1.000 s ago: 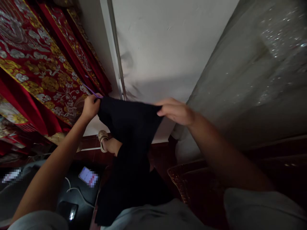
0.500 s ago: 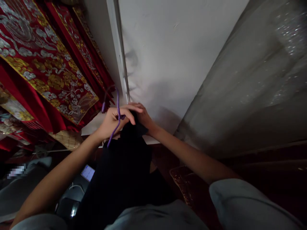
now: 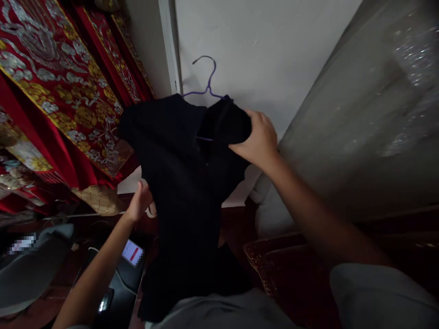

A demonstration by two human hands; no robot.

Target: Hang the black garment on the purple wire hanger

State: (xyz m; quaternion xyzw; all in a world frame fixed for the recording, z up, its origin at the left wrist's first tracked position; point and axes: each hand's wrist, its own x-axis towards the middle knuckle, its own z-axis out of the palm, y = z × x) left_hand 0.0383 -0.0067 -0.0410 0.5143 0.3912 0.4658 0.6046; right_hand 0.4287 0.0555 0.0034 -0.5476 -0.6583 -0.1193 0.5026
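A black short-sleeved garment (image 3: 185,169) hangs spread out before me, its full kind unclear in the dim light. A purple hanger (image 3: 209,89) sits inside it, with the hook rising above the neckline and part of its lower bar showing in the neck opening. My right hand (image 3: 260,141) is closed around the shoulder of the garment on the right, thumb in front. Beside the garment's left edge is my left hand (image 3: 140,202), thumb raised and apart; its other fingers are partly hidden by the cloth, and a firm hold on it does not show.
Red embroidered garments (image 3: 85,105) hang at the left. A white wall panel (image 3: 260,50) stands behind, and a clear plastic cover (image 3: 360,123) drapes the right side. A lit phone (image 3: 133,252) lies on a dark surface at lower left. A dark red carved piece (image 3: 291,260) is at lower right.
The hanger, earlier at my left hand with the cloth bunched, is now inside the spread garment. My right hand has moved right to the shoulder; my left hand has dropped down and left.
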